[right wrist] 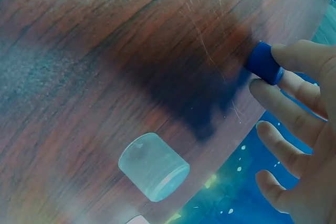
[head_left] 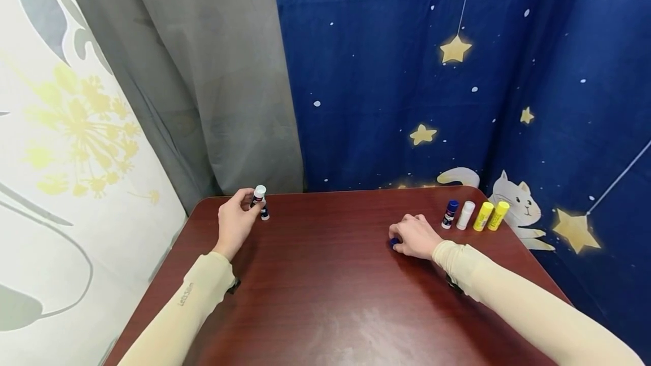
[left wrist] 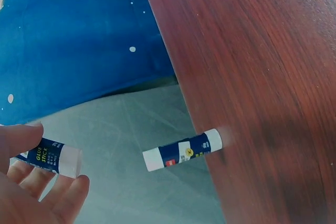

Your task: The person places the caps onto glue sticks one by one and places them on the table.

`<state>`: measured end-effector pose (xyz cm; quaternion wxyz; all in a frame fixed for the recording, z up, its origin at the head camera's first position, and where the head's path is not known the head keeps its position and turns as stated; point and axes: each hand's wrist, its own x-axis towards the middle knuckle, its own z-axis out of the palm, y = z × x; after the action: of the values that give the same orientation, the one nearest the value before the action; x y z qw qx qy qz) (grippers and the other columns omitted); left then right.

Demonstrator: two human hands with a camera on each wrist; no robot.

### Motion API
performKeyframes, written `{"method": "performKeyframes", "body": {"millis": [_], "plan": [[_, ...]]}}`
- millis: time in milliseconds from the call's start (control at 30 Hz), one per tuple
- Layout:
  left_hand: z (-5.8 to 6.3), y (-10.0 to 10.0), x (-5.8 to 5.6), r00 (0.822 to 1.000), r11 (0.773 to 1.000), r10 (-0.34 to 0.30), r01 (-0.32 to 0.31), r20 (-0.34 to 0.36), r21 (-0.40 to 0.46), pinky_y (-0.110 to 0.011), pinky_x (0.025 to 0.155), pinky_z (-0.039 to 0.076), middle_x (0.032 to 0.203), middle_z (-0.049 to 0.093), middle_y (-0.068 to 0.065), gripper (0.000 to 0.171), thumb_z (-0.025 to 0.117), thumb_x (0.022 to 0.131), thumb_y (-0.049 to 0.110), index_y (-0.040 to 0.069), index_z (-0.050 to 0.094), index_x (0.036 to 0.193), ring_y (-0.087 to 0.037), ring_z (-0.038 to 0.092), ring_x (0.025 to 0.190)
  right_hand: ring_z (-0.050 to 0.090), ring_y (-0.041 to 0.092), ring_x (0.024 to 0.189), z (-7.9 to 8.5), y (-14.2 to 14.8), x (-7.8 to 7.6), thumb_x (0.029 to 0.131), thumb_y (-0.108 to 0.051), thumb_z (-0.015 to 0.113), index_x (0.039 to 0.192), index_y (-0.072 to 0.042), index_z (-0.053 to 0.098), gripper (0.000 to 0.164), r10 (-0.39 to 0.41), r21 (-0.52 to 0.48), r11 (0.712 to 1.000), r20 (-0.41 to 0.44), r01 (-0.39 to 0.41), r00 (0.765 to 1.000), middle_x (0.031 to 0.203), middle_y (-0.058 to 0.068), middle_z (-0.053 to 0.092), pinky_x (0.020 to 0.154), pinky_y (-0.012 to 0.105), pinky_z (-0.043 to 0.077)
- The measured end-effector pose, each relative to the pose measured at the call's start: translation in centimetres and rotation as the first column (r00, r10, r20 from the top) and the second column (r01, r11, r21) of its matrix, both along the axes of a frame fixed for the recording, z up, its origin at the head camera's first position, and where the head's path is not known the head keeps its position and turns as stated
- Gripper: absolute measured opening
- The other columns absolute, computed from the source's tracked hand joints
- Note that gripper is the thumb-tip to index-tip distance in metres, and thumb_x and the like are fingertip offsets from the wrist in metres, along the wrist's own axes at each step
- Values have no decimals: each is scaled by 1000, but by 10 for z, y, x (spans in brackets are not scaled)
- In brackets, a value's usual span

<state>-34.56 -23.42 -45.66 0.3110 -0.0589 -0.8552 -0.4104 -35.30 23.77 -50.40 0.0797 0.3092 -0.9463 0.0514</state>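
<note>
My left hand [head_left: 237,218] holds a navy-labelled glue stick [left wrist: 51,156] with a white end, raised above the far left of the table. Close beside it, a second navy-labelled glue stick [left wrist: 182,150] stands upright on the tabletop, its upper part partly covered by the hand in the head view. Over on the right, my right hand [head_left: 416,236] pinches a short blue cap [right wrist: 265,63] between thumb and index finger, down at the table surface. Its other fingers are spread apart. A pale, translucent cylinder [right wrist: 153,167] stands near that hand in the right wrist view.
To the right of my right hand stand a blue-capped glue stick [head_left: 450,214], a white stick [head_left: 465,215] and two yellow sticks [head_left: 483,216] in a row. The reddish-brown table [head_left: 325,275] ends at the curtains [head_left: 376,100] behind it.
</note>
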Motion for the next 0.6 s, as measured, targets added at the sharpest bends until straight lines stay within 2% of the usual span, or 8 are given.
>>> {"method": "performKeyframes", "body": {"millis": [133, 300, 467, 600], "plan": [[0, 3, -1, 1000, 999, 5, -6, -19, -34, -36, 74, 48, 97, 74, -2, 28, 80, 88, 23, 16, 71, 114, -16, 63, 79, 53, 20, 93, 6, -4, -4, 78, -31, 84, 90, -24, 72, 19, -22, 6, 1000, -19, 22, 1000, 64, -19, 48, 81, 50, 38], [-1, 7, -2, 999, 997, 7, -11, -53, -71, -36, 68, 46, 89, 71, -2, 29, 82, 87, 22, 14, 73, 113, -17, 57, 71, 55, 22, 97, 18, -9, -11, 80, -31, 82, 100, -24, 75, 23, -58, -30, 998, -20, 57, 998, 69, -18, 56, 84, 51, 38], [0, 10, -6, 997, 996, 0, -6, -73, -86, -36, 67, 46, 90, 69, -1, 30, 82, 87, 23, 16, 74, 114, -15, 57, 69, 57, 24, 100, 29, -10, -20, 83, -30, 80, 102, -26, 77, 20, -87, -78, 993, -37, 84, 995, 83, -13, 68, 84, 52, 40], [4, 15, -7, 996, 995, -7, -1, -84, -98, -36, 67, 47, 92, 69, 0, 29, 82, 87, 23, 16, 74, 114, -15, 59, 70, 57, 21, 94, 39, -12, -25, 83, -28, 79, 104, -24, 77, 21, -106, -137, 986, -54, 98, 993, 86, -9, 70, 81, 49, 40]]}}
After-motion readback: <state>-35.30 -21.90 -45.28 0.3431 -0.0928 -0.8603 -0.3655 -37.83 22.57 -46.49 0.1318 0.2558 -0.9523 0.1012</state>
